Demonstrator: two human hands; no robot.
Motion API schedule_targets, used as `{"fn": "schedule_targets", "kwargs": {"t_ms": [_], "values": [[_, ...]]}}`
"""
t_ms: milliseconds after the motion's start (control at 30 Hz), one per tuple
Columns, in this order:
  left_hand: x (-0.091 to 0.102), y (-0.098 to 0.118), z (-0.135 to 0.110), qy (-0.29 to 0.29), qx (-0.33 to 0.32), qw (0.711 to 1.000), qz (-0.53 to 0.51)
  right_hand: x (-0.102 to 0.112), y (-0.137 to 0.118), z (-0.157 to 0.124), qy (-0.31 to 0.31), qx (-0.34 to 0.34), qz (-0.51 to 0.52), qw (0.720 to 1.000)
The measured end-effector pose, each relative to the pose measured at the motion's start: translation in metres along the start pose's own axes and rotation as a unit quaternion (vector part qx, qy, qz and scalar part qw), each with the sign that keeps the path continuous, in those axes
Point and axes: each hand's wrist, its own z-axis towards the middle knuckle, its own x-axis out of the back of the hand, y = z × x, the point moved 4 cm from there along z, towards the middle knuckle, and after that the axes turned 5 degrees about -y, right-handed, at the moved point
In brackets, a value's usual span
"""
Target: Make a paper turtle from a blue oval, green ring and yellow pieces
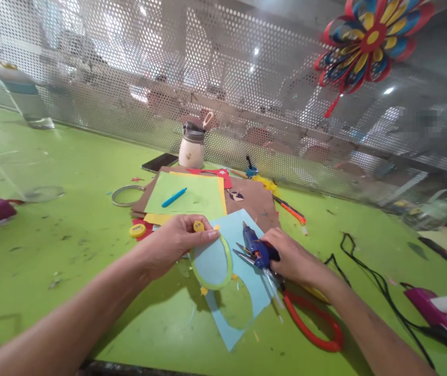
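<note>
Pinched between the thumb and fingers of my left hand [192,233] is a paper turtle [212,266]. It has a light-blue oval middle, a green rim, and small yellow pieces for a head and feet. My right hand [288,256] is wrapped round a dark-blue glue gun [255,244], its nozzle pointing up and left; a clear glue stick sticks out at the back. Scissors with red handles [317,329] lie beneath the gun and my right hand, their blades partly hidden. Under both hands rests a light-blue paper sheet [258,297] with an oval cut out.
Behind my hands a light-green sheet [186,180] carries a blue pen [174,197]. Brown cardboard [256,209], a silver ring [128,195], a yellow tape roll [137,230] and a white bottle [192,149] lie or stand around it. A black cord [380,279] runs at right.
</note>
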Motion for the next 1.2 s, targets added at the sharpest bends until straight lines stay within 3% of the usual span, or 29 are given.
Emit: {"fn": "schedule_targets", "kwargs": {"t_ms": [167, 233, 267, 433, 567, 867, 1200], "values": [[0.003, 0.000, 0.002, 0.003, 0.001, 1.000, 0.015, 0.031, -0.004, -0.025, 0.072, -0.011, 0.073, 0.995], [0.004, 0.000, 0.002, 0.006, 0.001, 1.000, 0.021, 0.043, -0.005, -0.044, 0.112, -0.011, 0.253, 0.961], [0.004, 0.000, 0.002, 0.008, 0.001, 1.000, 0.023, 0.045, -0.006, -0.053, 0.119, -0.016, 0.330, 0.936], [0.002, 0.000, 0.002, 0.003, -0.002, 1.000, 0.025, 0.028, -0.009, -0.083, 0.102, -0.030, 0.393, 0.914], [0.000, -0.003, 0.002, 0.002, 0.011, 0.999, 0.040, 0.011, -0.007, -0.087, 0.028, -0.054, 0.391, 0.918], [-0.003, -0.007, 0.003, -0.014, 0.023, 0.996, 0.080, -0.008, 0.008, -0.102, 0.043, -0.128, 0.406, 0.904], [-0.003, -0.006, 0.003, -0.031, 0.021, 0.995, 0.093, 0.017, -0.033, -0.074, 0.036, -0.022, 0.354, 0.934]]}}
